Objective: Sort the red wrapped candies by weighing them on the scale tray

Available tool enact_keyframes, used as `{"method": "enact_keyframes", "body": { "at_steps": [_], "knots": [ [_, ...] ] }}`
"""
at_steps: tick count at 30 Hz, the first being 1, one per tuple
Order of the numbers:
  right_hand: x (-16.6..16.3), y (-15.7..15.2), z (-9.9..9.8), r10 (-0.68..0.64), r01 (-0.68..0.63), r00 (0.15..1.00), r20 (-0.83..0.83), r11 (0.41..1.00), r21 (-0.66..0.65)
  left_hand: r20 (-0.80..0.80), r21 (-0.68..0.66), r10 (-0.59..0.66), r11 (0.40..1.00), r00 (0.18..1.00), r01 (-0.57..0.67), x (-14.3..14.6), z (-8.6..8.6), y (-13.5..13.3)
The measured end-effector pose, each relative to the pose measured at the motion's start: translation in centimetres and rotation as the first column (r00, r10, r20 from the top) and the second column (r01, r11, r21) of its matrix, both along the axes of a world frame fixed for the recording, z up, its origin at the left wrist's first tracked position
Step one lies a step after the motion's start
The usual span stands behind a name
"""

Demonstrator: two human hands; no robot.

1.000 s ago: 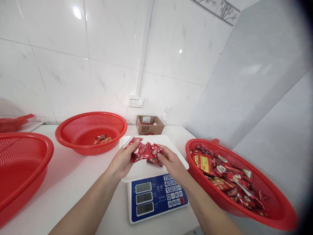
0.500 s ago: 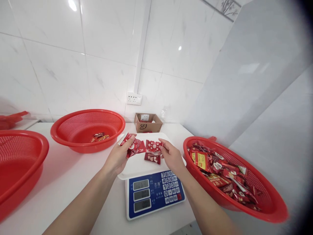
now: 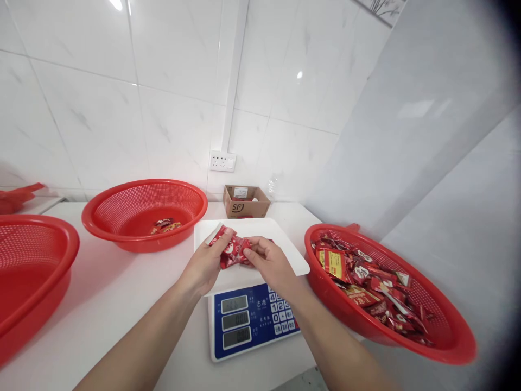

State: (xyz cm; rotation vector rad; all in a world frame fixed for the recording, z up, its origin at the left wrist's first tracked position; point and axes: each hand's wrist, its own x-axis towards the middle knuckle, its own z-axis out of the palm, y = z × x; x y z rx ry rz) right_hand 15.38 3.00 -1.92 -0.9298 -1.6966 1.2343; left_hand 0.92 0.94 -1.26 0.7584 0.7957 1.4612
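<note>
Over the white pan of a blue-faced electronic scale, my left hand grips a bunch of small red snack packets between thumb and fingers. My right hand is curled with its fingers closed on the right side of the same bunch, and it hides what lies under it on the pan. The two hands almost touch.
A red mesh basket at the right holds several red packets. Behind the left hand stands another red basket with a few packets, and a third sits at the far left. A small cardboard box and a wall socket are at the back.
My right hand has moved left, bringing its packets together with those in my left hand. The loose packet on the pan is no longer in sight.
</note>
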Motion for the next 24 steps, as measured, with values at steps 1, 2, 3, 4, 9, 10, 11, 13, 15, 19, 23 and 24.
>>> {"method": "enact_keyframes", "body": {
  "at_steps": [1, 2, 3, 4, 9, 10, 11, 13, 15, 19, 23, 24],
  "knots": [
    [0.1, 0.1, 0.0, -0.014, 0.013, 0.999, -0.031, 1.000, -0.012, -0.037, 0.026, -0.010, 1.000, 0.999, 0.011, 0.0, 0.1, -0.1],
    [0.4, 0.2, 0.1, -0.042, 0.041, 0.998, -0.045, 0.999, -0.009, -0.068, 0.061, -0.004, 0.998, 0.998, 0.008, -0.1, 0.2, -0.2],
    [0.8, 0.4, 0.2, -0.078, 0.078, 0.996, -0.038, 0.997, 0.010, -0.096, 0.097, 0.018, 0.995, 0.995, -0.009, -0.3, 0.3, -0.2],
    [1.5, 0.6, 0.3, -0.120, 0.121, 0.993, -0.012, 0.992, 0.043, -0.126, 0.122, 0.047, 0.992, 0.991, -0.032, -0.6, 0.4, -0.2],
    [5.3, 1.6, 0.0, -0.352, 0.307, 0.912, 0.210, 0.926, 0.218, -0.501, 0.101, 0.160, 0.987, 0.850, -0.126, -2.9, 0.7, 0.2],
    [5.9, 1.8, -0.3, -0.374, 0.315, 0.892, 0.253, 0.917, 0.245, -0.593, 0.114, 0.171, 0.985, 0.787, -0.128, -3.3, 0.7, 0.3],
    [6.3, 2.0, -0.7, -0.390, 0.313, 0.871, 0.298, 0.909, 0.275, -0.674, 0.133, 0.178, 0.984, 0.717, -0.119, -3.6, 0.5, 0.4],
    [6.8, 2.3, -1.5, -0.431, 0.299, 0.810, 0.398, 0.887, 0.351, -0.805, 0.159, 0.186, 0.983, 0.563, -0.096, -4.0, 0.0, 0.7],
    [6.9, 2.4, -2.0, -0.491, 0.284, 0.729, 0.477, 0.850, 0.443, -0.902, 0.196, 0.215, 0.977, 0.375, -0.088, -4.0, -0.6, 0.9],
    [6.2, 1.8, -2.3, -0.502, 0.231, 0.690, 0.521, 0.836, 0.498, -0.921, 0.387, 0.385, 0.920, -0.054, -0.057, -3.6, -1.4, 1.3],
    [5.3, 0.8, -1.9, -0.338, 0.116, 0.743, 0.578, 0.915, 0.386, -0.931, 0.319, 0.321, 0.947, -0.174, 0.044, -3.2, -1.5, 1.2],
    [5.0, 0.5, -1.8, -0.294, 0.084, 0.750, 0.592, 0.930, 0.357, -0.944, 0.282, 0.292, 0.956, -0.154, 0.086, -3.1, -1.5, 1.1]
  ]
}}
